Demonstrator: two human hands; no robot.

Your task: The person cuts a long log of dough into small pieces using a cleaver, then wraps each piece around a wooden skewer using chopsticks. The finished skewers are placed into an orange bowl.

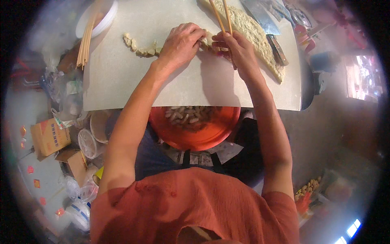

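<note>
My left hand [182, 42] is over a pale cutting board [128, 82], with fingers curled around a small pale dough-like piece [204, 40]. My right hand [239, 50] grips two thin wooden sticks [220, 19], which point away from me; its fingertips are close to the same piece. To the left of my left hand, several lumpy dough-like pieces [146, 52] lie in a crooked row. On the right a long, rough-surfaced slab [249, 29] of the similar pale food stretches across the board. A cleaver [271, 33] with a wooden handle lies along the slab's right side.
At the upper left, a bundle of wooden sticks [86, 45] rests across a white bowl [105, 23]. Below the board's front edge, a red basin [198, 134] holds many pale pieces [186, 116]. Cardboard boxes [51, 137] and plastic bags stand on the floor at left.
</note>
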